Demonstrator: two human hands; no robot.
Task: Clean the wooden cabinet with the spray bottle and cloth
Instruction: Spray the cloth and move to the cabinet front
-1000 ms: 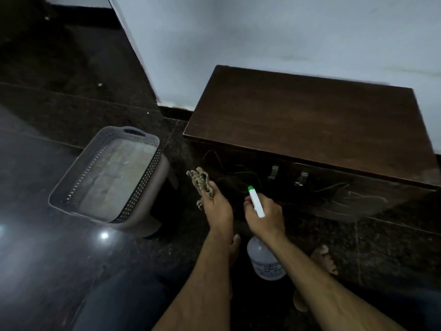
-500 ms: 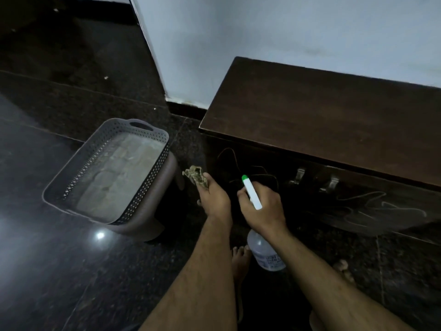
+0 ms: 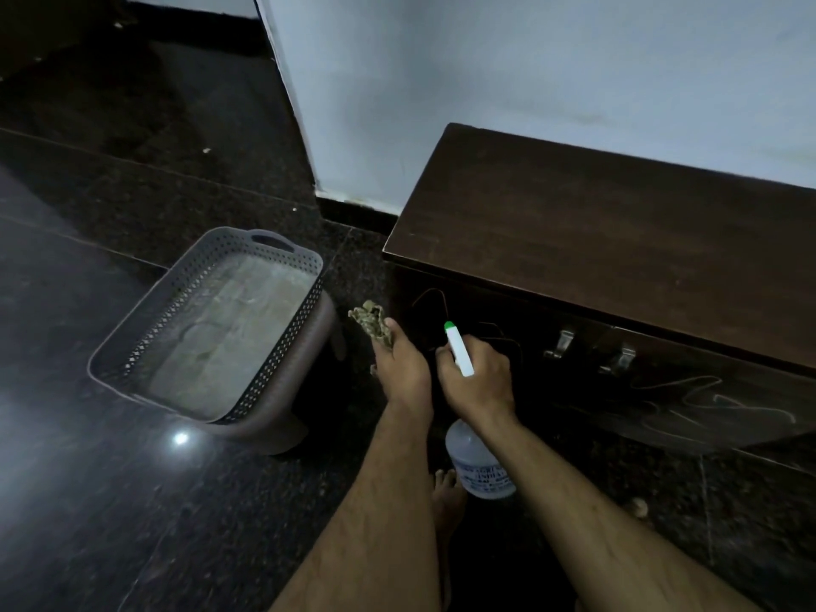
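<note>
Nearest the camera, the right hand [image 3: 479, 382] is wrapped around the neck of the spray bottle [image 3: 479, 466], whose white nozzle with a green tip points toward the front of the cabinet [image 3: 618, 240]. Just left of it, the left hand [image 3: 404, 373] grips a bunched cloth [image 3: 373, 329], held close to the cabinet's front left corner. Left of the cabinet, a grey basket [image 3: 282, 254] sits on the dark floor [image 3: 132, 501]. Pale scribble marks show on the cabinet's front, and its top looks dull, so the cleaning appears hardly begun: spraying and wiping both seem left to do.
</note>
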